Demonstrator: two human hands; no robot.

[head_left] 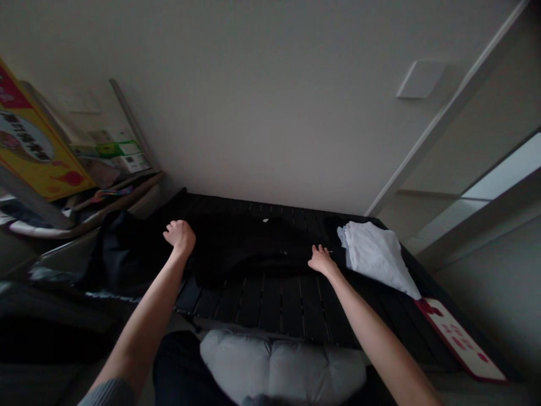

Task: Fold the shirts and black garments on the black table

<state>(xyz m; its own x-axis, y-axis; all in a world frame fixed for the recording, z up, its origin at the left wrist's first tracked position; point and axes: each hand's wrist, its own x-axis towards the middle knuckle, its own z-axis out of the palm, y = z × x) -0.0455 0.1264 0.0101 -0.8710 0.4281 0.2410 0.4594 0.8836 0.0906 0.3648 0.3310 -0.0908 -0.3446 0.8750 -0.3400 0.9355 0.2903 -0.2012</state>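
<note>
A black garment (240, 248) lies stretched across the black slatted table (296, 304), its outline hard to make out in the dim light. Toward its left part, my left hand (181, 235) is closed with curled fingers on the dark cloth. My right hand (323, 260) rests at the garment's right part, fingers a little apart and palm down. Just right of that hand sits a folded white cloth (376, 254), with a bluish edge on its left side. Small pale specks show on the black fabric.
A white board with red edging (462, 341) lies at the table's right corner. On the left stand a yellow box (46, 141) and a basket-like holder (139, 189) with packets. A grey cushion (283, 361) is at the near edge; a wall (270, 113) rises behind.
</note>
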